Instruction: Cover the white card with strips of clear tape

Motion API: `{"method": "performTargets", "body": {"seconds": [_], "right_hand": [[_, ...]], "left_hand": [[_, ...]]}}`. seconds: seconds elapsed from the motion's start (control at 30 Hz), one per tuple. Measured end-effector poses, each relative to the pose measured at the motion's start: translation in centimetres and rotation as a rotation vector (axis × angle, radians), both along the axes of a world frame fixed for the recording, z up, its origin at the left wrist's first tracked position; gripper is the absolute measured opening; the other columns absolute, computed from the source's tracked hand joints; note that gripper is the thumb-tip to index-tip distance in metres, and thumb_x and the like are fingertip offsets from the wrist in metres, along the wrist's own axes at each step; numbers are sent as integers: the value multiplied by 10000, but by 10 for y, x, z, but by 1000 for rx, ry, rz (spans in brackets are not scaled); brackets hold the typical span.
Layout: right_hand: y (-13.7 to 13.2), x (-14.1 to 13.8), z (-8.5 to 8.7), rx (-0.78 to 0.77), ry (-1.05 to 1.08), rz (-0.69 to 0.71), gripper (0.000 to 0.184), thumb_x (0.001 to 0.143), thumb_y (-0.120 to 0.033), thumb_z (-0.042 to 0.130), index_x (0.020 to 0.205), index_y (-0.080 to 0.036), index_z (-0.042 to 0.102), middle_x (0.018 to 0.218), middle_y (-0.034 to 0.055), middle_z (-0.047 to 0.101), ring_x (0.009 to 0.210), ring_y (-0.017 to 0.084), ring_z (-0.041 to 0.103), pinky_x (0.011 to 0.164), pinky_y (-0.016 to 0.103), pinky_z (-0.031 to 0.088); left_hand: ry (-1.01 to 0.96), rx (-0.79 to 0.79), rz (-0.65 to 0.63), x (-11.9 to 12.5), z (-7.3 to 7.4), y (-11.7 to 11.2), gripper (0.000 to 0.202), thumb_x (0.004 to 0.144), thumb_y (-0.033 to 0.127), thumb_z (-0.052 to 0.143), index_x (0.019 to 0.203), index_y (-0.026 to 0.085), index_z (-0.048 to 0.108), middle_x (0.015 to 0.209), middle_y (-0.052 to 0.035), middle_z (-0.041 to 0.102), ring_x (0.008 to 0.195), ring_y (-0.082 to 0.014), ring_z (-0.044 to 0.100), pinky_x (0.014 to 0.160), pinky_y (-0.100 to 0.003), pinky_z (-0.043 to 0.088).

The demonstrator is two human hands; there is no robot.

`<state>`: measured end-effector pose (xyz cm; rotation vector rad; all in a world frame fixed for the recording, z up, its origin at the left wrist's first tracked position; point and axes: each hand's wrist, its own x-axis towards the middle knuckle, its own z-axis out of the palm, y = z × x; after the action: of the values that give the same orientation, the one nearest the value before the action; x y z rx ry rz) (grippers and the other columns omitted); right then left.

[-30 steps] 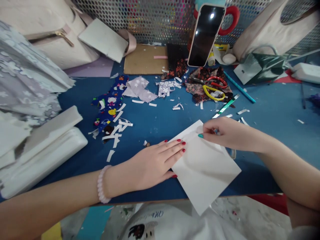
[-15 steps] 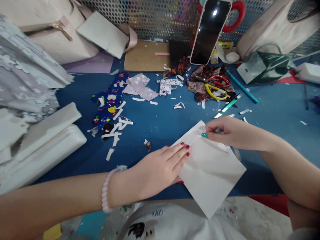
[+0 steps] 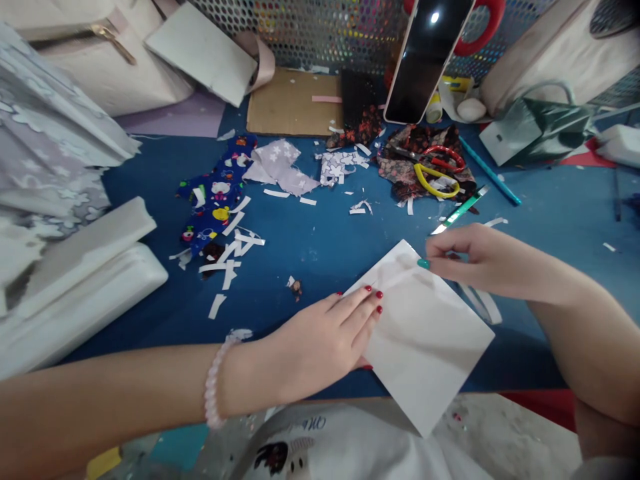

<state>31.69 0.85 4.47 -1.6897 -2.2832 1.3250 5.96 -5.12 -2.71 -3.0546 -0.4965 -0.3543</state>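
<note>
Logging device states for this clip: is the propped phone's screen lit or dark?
Dark: the phone leaning on the mesh panel shows a black screen with only a small bright reflection near its top.

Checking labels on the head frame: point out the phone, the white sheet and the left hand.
phone (image 3: 430,60), head view, dark screen.
white sheet (image 3: 430,347), head view, bare middle.
left hand (image 3: 320,340), head view, back of the hand.
</note>
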Motion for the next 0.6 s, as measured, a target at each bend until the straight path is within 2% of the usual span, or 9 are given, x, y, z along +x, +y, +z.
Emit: {"method": "performTargets", "body": {"seconds": [0.2, 0.33, 0.6], "right_hand": [[11, 6, -15, 168, -195, -5, 418, 778, -542, 564, 573, -217, 400, 525, -35, 372, 533, 113, 335, 511, 271, 275], [16, 8, -23, 155, -254, 4, 415, 793, -543, 569, 581, -220, 419, 518, -31, 411, 520, 118, 361, 519, 277, 282], [16, 7, -28, 150, -302, -7, 367, 796, -485, 561, 579, -223, 420, 517, -31, 413, 510, 122, 371, 527, 288, 277]], "left_hand": [[-17, -21, -16, -2, 0, 2, 481, 1029, 403, 443, 1287, 28, 595, 1361, -153, 604, 1280, -290, 538, 924, -393, 486], [-25, -23, -22, -3, -1, 3, 497, 1040, 406, 407, 1287, 18, 592, 1365, -168, 596, 1280, -297, 539, 922, -397, 483], [-33, -34, -14, -3, -3, 1, 466, 1051, 362, 382, 1298, 23, 583, 1373, -151, 593, 1294, -297, 525, 941, -399, 471]]}}
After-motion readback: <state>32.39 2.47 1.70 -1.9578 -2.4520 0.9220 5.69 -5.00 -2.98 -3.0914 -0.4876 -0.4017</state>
